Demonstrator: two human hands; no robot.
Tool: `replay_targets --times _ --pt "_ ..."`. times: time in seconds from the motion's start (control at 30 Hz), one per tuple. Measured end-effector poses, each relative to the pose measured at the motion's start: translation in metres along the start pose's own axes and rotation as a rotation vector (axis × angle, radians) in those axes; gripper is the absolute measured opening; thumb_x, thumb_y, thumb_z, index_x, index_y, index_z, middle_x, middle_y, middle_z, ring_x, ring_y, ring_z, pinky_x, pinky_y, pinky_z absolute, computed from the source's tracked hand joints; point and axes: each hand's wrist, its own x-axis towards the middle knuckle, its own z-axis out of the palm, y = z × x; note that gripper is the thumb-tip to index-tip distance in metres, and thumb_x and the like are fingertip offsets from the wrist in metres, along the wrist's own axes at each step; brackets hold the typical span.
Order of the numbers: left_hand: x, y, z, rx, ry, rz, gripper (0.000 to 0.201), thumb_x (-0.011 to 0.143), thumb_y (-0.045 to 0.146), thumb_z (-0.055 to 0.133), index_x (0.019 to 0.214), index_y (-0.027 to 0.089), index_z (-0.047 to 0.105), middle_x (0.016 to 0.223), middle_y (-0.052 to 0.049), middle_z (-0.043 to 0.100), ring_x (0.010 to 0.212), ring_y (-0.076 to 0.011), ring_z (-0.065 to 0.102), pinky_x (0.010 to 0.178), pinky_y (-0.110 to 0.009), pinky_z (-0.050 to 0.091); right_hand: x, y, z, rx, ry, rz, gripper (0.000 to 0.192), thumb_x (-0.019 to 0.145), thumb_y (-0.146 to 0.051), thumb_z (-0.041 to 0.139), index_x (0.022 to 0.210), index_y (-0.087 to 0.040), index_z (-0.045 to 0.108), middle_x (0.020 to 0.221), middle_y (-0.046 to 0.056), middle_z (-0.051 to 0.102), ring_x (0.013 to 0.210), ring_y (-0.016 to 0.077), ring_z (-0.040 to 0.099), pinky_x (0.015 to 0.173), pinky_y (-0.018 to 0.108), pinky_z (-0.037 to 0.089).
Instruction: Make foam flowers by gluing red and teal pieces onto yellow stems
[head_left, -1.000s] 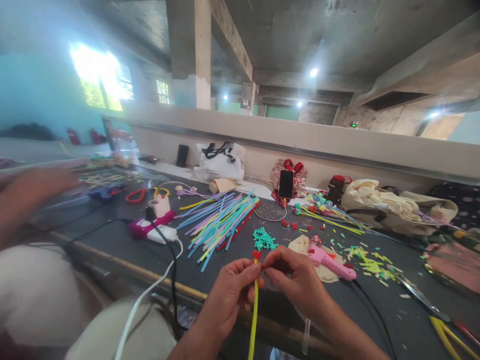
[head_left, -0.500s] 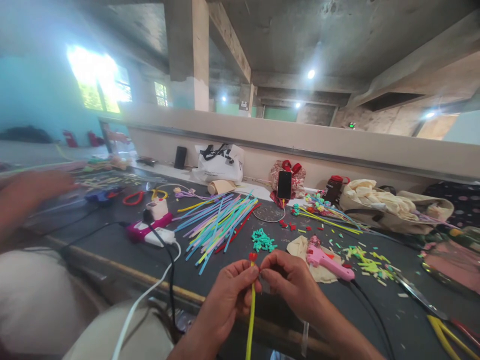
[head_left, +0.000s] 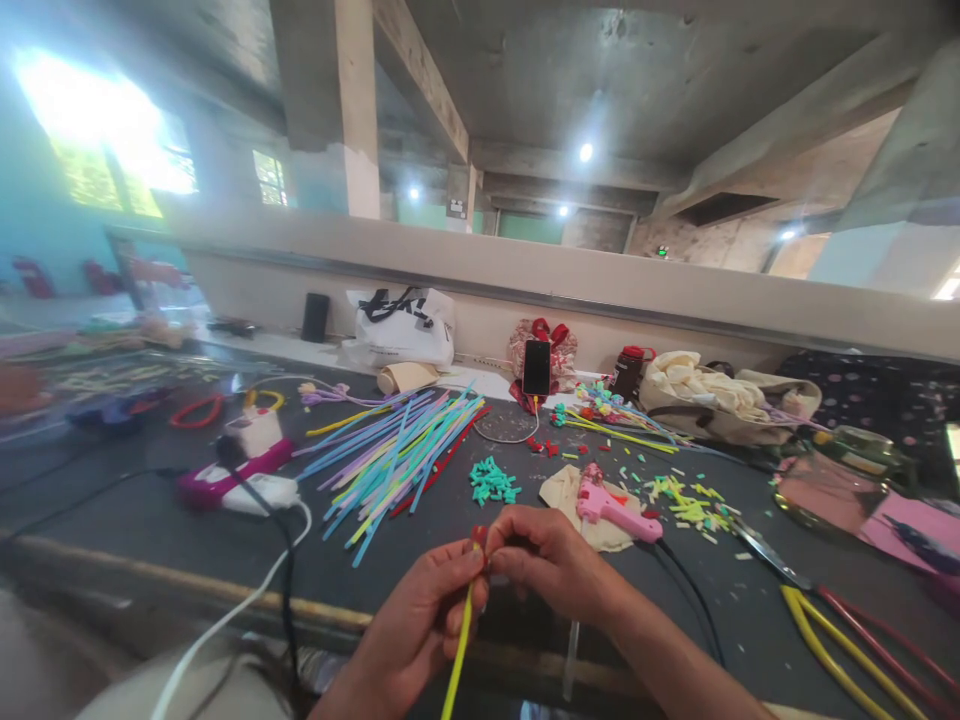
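My left hand (head_left: 431, 605) is closed in a pinch on a yellow fuzzy pipe-cleaner stem (head_left: 459, 650), which hangs down below the fingers. A small red piece (head_left: 478, 536) sits at the stem's top end. Against that red piece, the thumb and fingertips of my right hand (head_left: 544, 565) are pressed together; the fingertips partly hide it. Just beyond the hands lies a pile of short teal pieces (head_left: 495, 482). A pink hot glue gun (head_left: 616, 510) rests on a beige cloth (head_left: 559, 490) to the right.
Long pastel pipe cleaners (head_left: 405, 460) lie left of centre. A power strip (head_left: 255, 490) with cords is at left. Scissors (head_left: 780, 565) with yellow and red handles lie right, by yellow-green cut pieces (head_left: 686, 500). A phone (head_left: 537, 368) leans on a bag behind.
My view has turned right, so things appear shifted left. My right fingertips have closed in over the red top, which showed more plainly before. A co-worker's arm at left has mostly left view.
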Motion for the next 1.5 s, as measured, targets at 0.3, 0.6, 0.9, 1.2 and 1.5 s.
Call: replay_targets --times 0.3,0.6,0.9,1.2,1.5 --pt "-0.002 -0.004 0.004 0.080 0.008 0.073 0.024 0.064 0.026 0.065 0.051 0.012 0.051 0.037 0.007 0.042 0.029 0.0023 0.024 0.031 -0.009 0.019 -0.043 0.013 -0.057 -0.522 0.321 0.017 0.019 0.078 -0.025 0.049 0.089 -0.021 0.064 0.079 0.003 0.065 0.071 0.0150 0.057 0.064 0.024 0.041" --pt "0.001 -0.008 0.005 0.125 0.009 0.113 0.022 0.067 0.026 0.063 0.054 0.012 0.052 0.042 0.005 0.047 0.031 0.0020 0.026 0.032 -0.009 0.018 -0.058 0.043 -0.076 0.009 0.358 0.283 0.012 0.074 -0.028 0.053 0.075 -0.017 0.059 0.058 -0.003 0.055 0.046 0.0079 0.048 0.042 0.018 0.031" --pt "0.002 -0.007 0.004 0.188 0.123 0.136 0.021 0.067 0.033 0.061 0.071 0.012 0.061 0.051 -0.001 0.061 0.022 0.0025 0.029 0.024 -0.010 0.013 -0.034 0.039 -0.052 0.577 0.305 0.297 0.016 0.069 -0.029 0.062 0.071 -0.014 0.058 0.058 -0.001 0.058 0.038 0.0040 0.046 0.032 0.014 0.026" --pt "0.010 -0.002 0.019 0.161 0.038 0.123 0.020 0.063 0.015 0.064 0.083 0.012 0.061 0.057 0.002 0.060 0.034 -0.0012 0.042 0.029 -0.010 0.031 -0.025 0.036 -0.030 0.712 0.261 0.372 0.019 0.064 -0.030 0.066 0.072 -0.015 0.057 0.053 -0.002 0.059 0.035 0.0047 0.048 0.032 0.013 0.025" --pt "0.013 -0.009 0.012 0.206 -0.005 0.203 0.016 0.071 0.026 0.058 0.066 0.012 0.058 0.052 0.000 0.060 0.027 0.0005 0.036 0.025 -0.009 0.022 -0.020 0.036 -0.002 0.777 0.223 0.310 0.017 0.063 -0.027 0.066 0.069 -0.014 0.056 0.056 -0.001 0.060 0.035 0.0038 0.047 0.032 0.013 0.022"
